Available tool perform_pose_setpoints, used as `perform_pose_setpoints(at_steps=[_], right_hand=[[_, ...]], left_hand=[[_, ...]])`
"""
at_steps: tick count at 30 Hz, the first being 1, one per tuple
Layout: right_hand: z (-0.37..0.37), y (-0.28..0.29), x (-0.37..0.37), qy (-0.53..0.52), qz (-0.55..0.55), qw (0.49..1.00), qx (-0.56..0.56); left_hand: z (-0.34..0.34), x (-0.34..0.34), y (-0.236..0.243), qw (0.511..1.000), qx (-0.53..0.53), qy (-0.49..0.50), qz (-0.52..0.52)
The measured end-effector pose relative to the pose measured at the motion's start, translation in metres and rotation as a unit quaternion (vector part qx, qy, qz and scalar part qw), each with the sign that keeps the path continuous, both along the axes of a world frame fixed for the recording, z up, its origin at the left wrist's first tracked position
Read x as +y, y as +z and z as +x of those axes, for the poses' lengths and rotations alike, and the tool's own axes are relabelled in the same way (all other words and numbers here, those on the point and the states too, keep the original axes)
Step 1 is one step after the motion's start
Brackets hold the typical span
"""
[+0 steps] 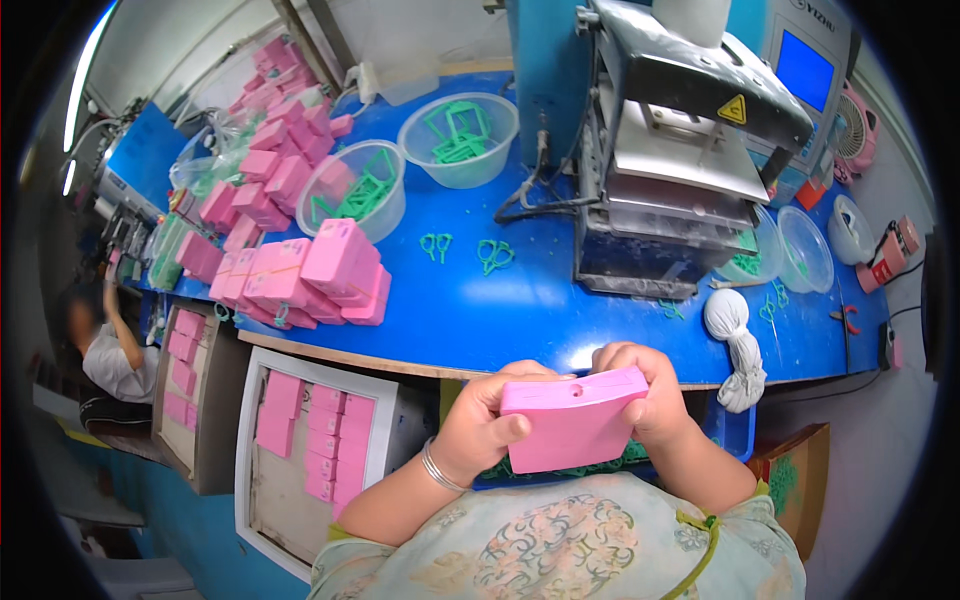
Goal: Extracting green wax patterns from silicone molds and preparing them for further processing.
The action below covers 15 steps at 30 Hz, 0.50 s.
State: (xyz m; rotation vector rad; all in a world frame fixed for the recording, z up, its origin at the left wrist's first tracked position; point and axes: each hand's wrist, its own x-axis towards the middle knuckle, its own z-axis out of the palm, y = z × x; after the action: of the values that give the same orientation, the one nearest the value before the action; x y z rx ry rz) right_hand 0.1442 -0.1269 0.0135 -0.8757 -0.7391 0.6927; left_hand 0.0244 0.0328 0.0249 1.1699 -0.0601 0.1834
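Observation:
Between my two hands I hold a pink plastic case [570, 430], a flat rectangular block with a small hole in its upper narrow side. My left hand [482, 420] grips its left end, thumb on the front face. Around the right end closes my right hand [650, 392], its thumb also on the front face and its fingers behind. The case is just in front of my body, near the front edge of the blue table [480, 315]. Below it, partly hidden, are green plastic pieces [636, 454] in a blue tray [732, 425].
Pink cases [335, 262] pile up at the left. Clear bowls [492, 165] hold green frames. A press machine [680, 150] stands at the back right, with a white cloth bundle [735, 345] before it. Crates [250, 440] of pink cases stand lower left; a person [125, 355] sits beyond.

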Motion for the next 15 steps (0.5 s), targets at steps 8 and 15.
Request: perform_pose_setpoints(at_steps=[8, 15], right_hand=[[0.000, 0.010, -0.001, -0.094, -0.055, 0.965, -0.238], [-0.002, 0.019, -0.004, -0.137, -0.070, 0.933, -0.326]], left_hand=[[0.003, 0.007, 0.009, 0.978, -0.052, 0.073, 0.191], [0.004, 0.009, 0.012, 0.960, -0.131, 0.108, 0.224]])
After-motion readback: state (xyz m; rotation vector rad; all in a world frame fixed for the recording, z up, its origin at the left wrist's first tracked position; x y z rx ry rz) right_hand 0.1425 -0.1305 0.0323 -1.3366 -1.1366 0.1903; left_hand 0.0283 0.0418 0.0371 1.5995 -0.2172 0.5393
